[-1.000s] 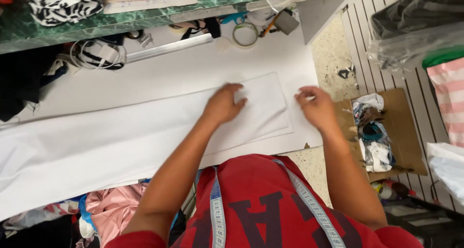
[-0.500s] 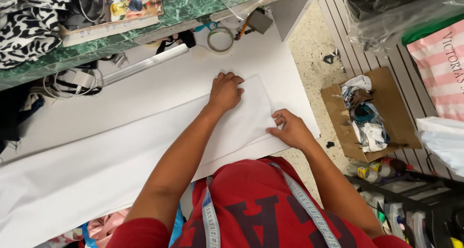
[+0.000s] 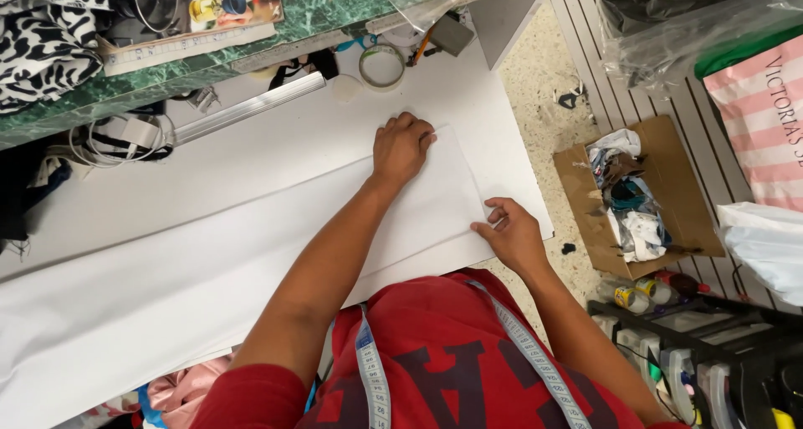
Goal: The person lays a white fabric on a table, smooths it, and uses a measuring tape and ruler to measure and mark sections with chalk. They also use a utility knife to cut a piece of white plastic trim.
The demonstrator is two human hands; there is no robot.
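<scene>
The left hand point(image 3: 401, 147) lies flat with fingers loosely curled on the far edge of the white fabric point(image 3: 251, 253) spread over the table point(image 3: 276, 136), pinning it, while the right hand point(image 3: 508, 232) pinches its near corner

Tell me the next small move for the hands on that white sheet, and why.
Probably slide the left hand along the white sheet to flatten it: that hand lies flat near the far edge, while the right hand pinches the near corner, holding the end steady.
</scene>
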